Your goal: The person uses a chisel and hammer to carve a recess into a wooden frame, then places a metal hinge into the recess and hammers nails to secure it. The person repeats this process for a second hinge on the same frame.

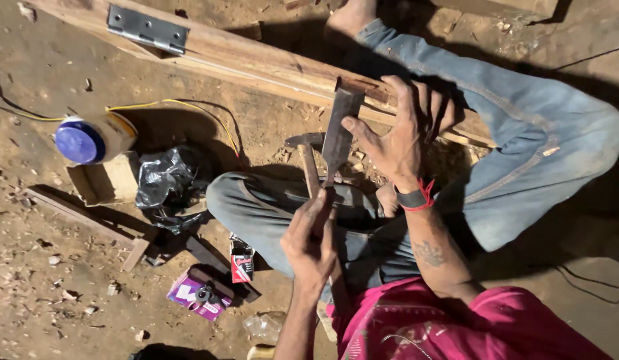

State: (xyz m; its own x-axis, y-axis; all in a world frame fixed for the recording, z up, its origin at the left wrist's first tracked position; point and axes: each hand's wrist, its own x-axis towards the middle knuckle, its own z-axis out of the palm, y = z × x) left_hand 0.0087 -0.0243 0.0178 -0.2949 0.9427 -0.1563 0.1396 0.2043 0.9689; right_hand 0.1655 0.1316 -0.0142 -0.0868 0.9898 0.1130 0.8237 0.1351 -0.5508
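Chisel: the chisel [337,137] stands tilted, its wide steel blade set against a notch in the plank [256,60], its handle end down between the hands.
Right hand: the right hand [399,137] lies over the plank's edge, thumb and fingers pressed to the blade's side; grip closed around the blade near its top. A dark band and red thread sit on the wrist.
Left hand: the left hand [311,243] is wrapped tight on the handle, fingers curled shut around it, above the knee.
Plank: it runs slantwise across the floor [36,280], under the person's jeans leg; a metal hinge [147,28] is fixed near its far end.
Hammer: a hammer [308,157] lies just beside the chisel, head near the plank.
Floor: wood chips, a yellow wire [189,107], a blue-lidded jar [93,138] on a small box [106,180], a black bag [166,177], a purple packet [199,293].
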